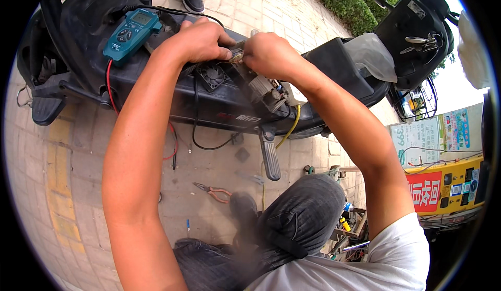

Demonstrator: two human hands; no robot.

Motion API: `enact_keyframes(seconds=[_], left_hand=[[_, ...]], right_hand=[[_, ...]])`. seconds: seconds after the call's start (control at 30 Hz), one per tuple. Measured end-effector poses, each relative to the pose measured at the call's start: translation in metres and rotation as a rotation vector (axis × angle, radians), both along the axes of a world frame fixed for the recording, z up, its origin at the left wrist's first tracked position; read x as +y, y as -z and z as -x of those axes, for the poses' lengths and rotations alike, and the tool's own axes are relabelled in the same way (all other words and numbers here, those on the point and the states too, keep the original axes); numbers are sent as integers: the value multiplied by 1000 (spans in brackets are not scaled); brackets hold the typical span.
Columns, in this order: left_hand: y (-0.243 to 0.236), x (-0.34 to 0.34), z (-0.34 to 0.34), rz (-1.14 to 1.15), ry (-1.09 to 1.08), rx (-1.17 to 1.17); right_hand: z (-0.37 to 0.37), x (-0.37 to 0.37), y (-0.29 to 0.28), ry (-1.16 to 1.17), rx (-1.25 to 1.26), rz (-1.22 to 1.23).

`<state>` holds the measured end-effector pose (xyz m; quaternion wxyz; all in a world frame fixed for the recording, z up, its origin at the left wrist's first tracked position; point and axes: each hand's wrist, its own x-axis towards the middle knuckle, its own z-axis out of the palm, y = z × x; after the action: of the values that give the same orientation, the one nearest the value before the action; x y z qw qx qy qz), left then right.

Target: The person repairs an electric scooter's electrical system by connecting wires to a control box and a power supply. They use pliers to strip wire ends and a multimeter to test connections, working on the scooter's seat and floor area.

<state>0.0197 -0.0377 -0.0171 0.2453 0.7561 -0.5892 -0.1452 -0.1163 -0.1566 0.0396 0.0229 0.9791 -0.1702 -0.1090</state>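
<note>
My left hand is closed, its thumb and fingertips pinching the edge of a small circuit board above the black electric scooter. Against the other side of the board is my right hand, curled closed; a short grey end sticks up behind its knuckles, and what its fingers grip is hidden. Metal heat-sink parts run down from the board toward a white block with a yellow cable. Below my left hand, a small black fan lies on the scooter with a black wire near it.
A teal multimeter rests on the scooter at left, with a red lead hanging down. On the paving lie orange-handled pliers. The scooter's footrest juts toward my knee. A person's shoe is beyond; a yellow cabinet stands right.
</note>
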Motion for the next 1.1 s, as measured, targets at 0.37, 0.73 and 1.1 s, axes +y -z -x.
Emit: enact_keyframes(seconds=[0.37, 0.73, 1.1], left_hand=[[0, 0, 1, 2, 7, 12], [-3, 0, 2, -22, -1, 20], [2, 0, -1, -24, 18, 57]], right_hand=[[8, 0, 3, -107, -97, 16], [12, -9, 2, -191, -116, -29], [15, -14, 3, -314, -135, -30]])
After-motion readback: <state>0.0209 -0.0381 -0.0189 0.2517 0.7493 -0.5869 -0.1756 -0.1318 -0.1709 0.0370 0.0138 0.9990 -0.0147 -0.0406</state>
